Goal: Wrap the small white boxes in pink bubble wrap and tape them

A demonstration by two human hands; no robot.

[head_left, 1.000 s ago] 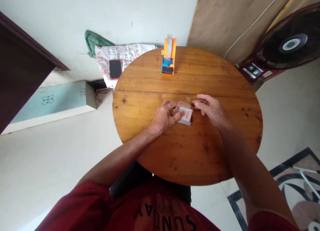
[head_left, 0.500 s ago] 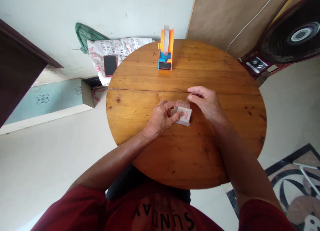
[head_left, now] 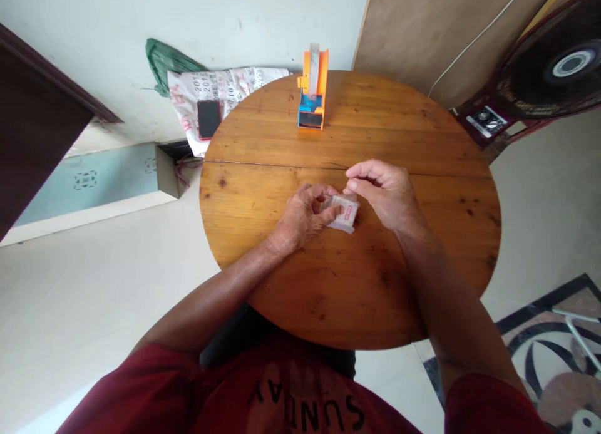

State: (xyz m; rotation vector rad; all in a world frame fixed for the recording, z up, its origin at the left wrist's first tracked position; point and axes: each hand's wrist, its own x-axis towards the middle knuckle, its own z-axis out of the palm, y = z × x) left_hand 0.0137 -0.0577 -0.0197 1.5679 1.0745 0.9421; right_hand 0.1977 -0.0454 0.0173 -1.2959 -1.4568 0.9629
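Note:
A small white box (head_left: 347, 215) with red print and a clear, shiny edge lies low over the table in front of me. My left hand (head_left: 307, 213) holds it from the left, thumb on its printed face and fingers curled at the far side. Just beyond the box's upper right edge is my right hand (head_left: 382, 186). Its fingers are bent together toward the thumb by a see-through flap at the box's top. Whatever they pinch there is too small to make out.
The round wooden table (head_left: 328, 296) carries an orange and blue tape dispenser (head_left: 312, 96) at its far side. Left of it, a black phone (head_left: 209, 119) rests on a printed white sack (head_left: 183, 96). A fan (head_left: 558, 64) stands at the right.
My right hand has come slightly left and down, bringing its fingertips to the box's top edge. The left hand keeps its hold on the box. The view has shifted a little.

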